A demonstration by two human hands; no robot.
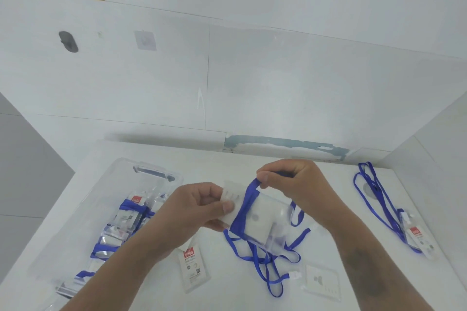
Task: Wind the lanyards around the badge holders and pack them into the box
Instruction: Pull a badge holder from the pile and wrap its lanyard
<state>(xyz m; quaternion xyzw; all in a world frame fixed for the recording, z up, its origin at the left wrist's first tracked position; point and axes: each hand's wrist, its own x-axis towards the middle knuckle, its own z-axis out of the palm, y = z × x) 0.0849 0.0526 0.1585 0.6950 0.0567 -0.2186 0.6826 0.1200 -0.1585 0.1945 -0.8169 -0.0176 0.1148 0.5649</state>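
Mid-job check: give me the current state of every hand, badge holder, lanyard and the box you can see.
left hand: grips the held badge holder's end.
right hand: pinches the blue lanyard.
held badge holder: lifted, partly wound.
blue lanyard: rest trails loose on the table.
clear box: open, holds wound badge holders.
far-right badge holder: on the table, lanyard unwound.

blue lanyard [246, 206] — clear box [101, 209]; white table [328, 209]

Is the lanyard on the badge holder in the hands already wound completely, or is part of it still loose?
Partly wound. The blue lanyard makes a band around the badge holder, but loose loops lie on the table.
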